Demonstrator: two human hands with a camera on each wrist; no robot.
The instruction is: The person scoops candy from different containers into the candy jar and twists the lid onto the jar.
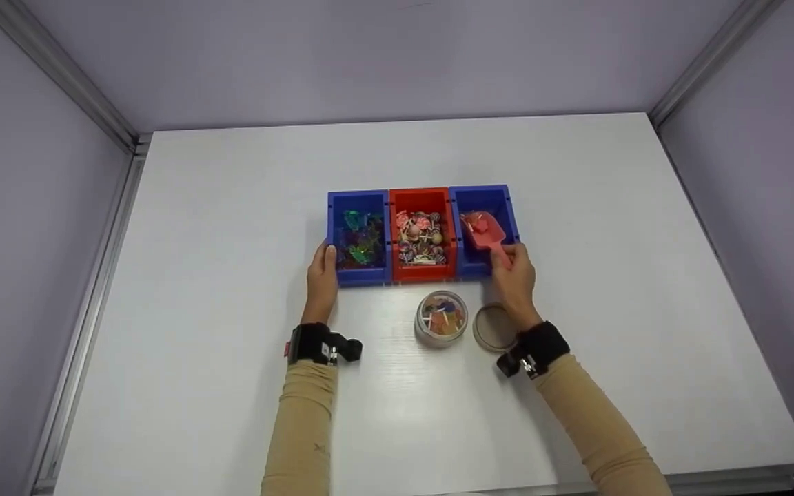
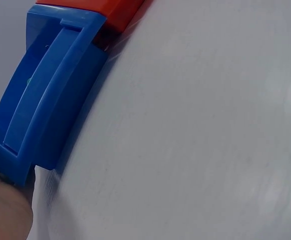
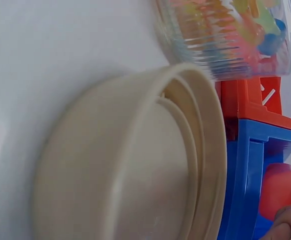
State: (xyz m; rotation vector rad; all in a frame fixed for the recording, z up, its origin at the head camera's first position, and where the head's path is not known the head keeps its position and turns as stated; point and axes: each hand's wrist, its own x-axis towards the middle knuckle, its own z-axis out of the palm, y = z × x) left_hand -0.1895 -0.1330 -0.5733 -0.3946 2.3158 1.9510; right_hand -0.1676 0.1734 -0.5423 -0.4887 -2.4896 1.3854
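The right hand (image 1: pixel 517 281) pinches the scoop (image 1: pixel 489 236) by its handle, fingers closed; the scoop lies inside the right bin (image 1: pixel 480 200), handle toward five o'clock. The left hand (image 1: pixel 322 279) touches the left bin (image 1: pixel 362 277) at eight o'clock; how far its fingers close, I cannot tell. The jar (image 1: pixel 431 338) stands near, at six o'clock of the red bin (image 1: pixel 419 200). The red tag (image 1: pixel 287 349) is too small for reading.
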